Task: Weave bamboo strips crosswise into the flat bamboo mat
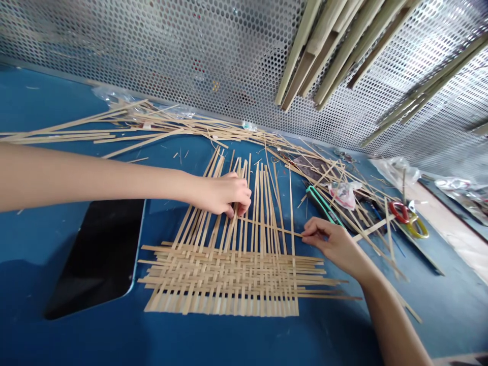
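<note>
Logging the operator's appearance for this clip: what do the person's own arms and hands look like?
The left hand and right hand are slim and ungloved. The left forearm and right forearm are bare, with no sleeves, watch, bracelet, cables or markings showing.

The head-worn camera looks forward and down from close above the desk point(438, 315), with the bamboo weave point(229, 279) lower centre and a perforated metal panel point(152, 51) along the top.
</note>
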A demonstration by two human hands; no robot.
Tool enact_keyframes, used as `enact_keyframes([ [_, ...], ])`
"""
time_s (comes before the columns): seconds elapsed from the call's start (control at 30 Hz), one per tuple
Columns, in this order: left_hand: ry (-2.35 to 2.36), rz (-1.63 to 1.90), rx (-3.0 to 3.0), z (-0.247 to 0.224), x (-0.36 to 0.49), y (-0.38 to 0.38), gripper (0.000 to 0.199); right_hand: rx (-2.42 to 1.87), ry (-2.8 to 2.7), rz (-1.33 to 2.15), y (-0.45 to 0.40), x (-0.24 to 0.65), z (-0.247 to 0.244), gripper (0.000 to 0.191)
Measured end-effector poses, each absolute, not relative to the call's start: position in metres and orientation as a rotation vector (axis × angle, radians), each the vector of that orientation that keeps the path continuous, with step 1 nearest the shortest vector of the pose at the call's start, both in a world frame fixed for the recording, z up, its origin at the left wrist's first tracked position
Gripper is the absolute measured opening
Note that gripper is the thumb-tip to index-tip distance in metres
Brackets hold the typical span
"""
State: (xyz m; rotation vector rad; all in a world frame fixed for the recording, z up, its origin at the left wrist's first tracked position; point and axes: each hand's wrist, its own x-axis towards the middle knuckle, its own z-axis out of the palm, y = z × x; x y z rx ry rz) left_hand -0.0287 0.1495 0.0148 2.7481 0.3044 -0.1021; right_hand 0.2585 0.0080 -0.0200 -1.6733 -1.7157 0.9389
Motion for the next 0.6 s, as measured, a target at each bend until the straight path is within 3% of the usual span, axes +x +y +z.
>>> enact_keyframes([
  [0.27,0.149,-0.026,2.778,0.020,-0.030,0.144,0.029,-1.688,-1.684,0.932,0.010,0.258,-0.021,0.016],
  [0.6,0.230,-0.016,2.681,0.010,-0.032,0.149,0.028,-1.672,-1.700,0.937,0.013,0.252,-0.021,0.013],
])
